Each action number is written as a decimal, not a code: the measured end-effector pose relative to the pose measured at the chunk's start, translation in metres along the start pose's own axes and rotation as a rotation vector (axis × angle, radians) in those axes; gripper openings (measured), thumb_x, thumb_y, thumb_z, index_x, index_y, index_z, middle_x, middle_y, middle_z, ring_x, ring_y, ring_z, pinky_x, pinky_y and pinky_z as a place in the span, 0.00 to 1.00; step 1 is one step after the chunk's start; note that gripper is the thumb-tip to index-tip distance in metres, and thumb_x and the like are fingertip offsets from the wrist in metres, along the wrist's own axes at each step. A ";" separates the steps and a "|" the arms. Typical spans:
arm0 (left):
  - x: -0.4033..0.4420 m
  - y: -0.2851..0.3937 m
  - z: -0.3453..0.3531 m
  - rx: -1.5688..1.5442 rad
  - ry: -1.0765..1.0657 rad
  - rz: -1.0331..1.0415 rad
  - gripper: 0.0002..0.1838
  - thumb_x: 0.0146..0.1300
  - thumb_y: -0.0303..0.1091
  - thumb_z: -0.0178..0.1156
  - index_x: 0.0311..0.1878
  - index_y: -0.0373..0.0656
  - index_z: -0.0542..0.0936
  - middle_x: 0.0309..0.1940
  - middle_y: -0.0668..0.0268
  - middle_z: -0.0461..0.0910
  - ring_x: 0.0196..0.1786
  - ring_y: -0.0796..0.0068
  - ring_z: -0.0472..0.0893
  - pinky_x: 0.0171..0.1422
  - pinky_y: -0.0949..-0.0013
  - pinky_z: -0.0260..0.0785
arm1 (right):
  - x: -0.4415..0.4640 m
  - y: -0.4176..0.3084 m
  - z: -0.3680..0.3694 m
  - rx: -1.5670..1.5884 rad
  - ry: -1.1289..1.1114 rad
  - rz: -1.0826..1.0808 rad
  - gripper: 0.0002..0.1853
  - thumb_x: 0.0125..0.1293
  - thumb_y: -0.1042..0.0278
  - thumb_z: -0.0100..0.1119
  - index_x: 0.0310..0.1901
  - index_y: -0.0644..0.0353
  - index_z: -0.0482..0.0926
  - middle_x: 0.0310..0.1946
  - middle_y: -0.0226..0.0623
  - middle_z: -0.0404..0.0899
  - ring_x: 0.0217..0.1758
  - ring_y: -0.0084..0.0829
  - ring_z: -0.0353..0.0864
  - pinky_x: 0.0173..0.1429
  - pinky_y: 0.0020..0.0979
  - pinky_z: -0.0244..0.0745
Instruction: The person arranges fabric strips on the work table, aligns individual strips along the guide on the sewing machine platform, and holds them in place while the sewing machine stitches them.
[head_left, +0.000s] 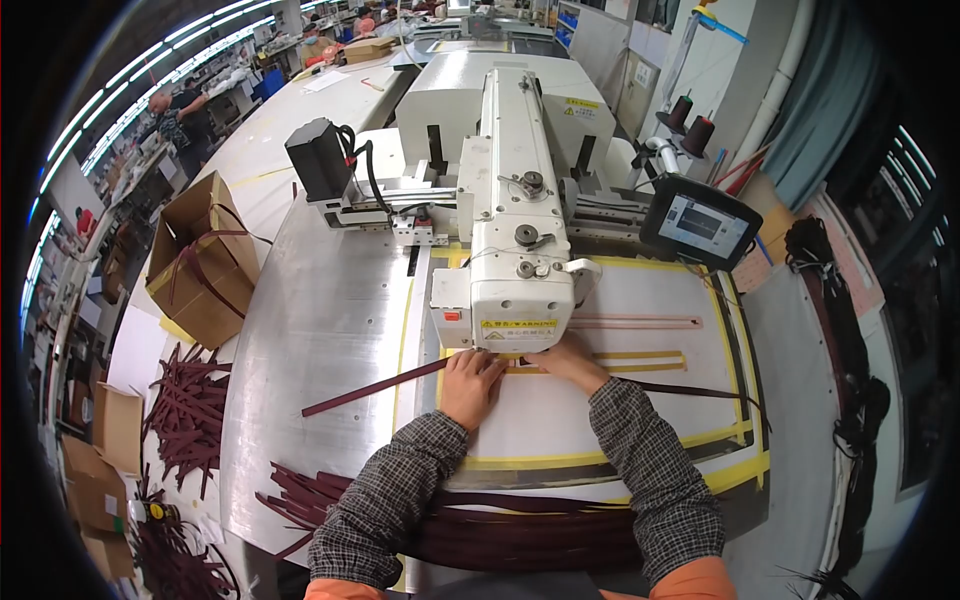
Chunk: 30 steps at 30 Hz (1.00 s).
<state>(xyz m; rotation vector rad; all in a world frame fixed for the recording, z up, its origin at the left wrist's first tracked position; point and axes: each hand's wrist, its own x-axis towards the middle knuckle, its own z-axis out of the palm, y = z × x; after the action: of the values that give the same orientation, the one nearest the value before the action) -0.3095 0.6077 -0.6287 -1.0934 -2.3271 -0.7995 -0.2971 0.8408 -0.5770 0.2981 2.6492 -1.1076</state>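
A long dark red strap (375, 387) lies slantwise on the metal table, its right end running under my left hand (470, 388). That hand is just below the head of the white sewing machine (520, 290), its fingers together on the strap. My right hand (566, 362) is at the other side of the machine head, partly hidden by it; its fingertips are close to the strap, and what they hold cannot be made out. A thin dark strip (690, 390) runs right from beneath my right forearm. Yellow tape lines (640, 360) mark the white board.
Bundled dark red straps (530, 535) lie along the front edge. At the left are an open cardboard box (205, 265) and a heap of straps (188, 412). A screen (702, 222) stands right of the machine. A person (185, 125) is in the left background.
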 end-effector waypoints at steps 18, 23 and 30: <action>0.002 0.005 -0.001 0.072 -0.094 0.013 0.16 0.74 0.39 0.70 0.62 0.54 0.91 0.45 0.63 0.80 0.51 0.59 0.78 0.62 0.51 0.71 | -0.004 -0.018 -0.002 0.029 -0.023 0.025 0.23 0.69 0.49 0.70 0.54 0.60 0.89 0.42 0.45 0.94 0.39 0.44 0.95 0.52 0.44 0.90; 0.001 0.004 0.000 0.071 -0.104 0.010 0.15 0.74 0.39 0.69 0.62 0.55 0.91 0.45 0.63 0.80 0.52 0.58 0.78 0.62 0.51 0.71 | -0.006 -0.034 -0.006 -0.104 -0.050 0.092 0.23 0.70 0.48 0.68 0.55 0.60 0.89 0.42 0.46 0.94 0.41 0.44 0.96 0.53 0.43 0.89; 0.001 0.004 -0.006 0.083 -0.151 0.048 0.18 0.70 0.36 0.68 0.62 0.56 0.91 0.48 0.60 0.80 0.53 0.57 0.79 0.62 0.51 0.72 | 0.007 0.003 0.018 -0.141 0.115 -0.094 0.26 0.68 0.45 0.70 0.58 0.57 0.89 0.50 0.51 0.93 0.55 0.52 0.93 0.58 0.49 0.88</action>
<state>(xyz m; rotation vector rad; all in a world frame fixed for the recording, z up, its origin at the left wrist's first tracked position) -0.3056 0.6068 -0.6226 -1.2058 -2.4232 -0.6157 -0.3004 0.8303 -0.5938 0.2173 2.8528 -0.9505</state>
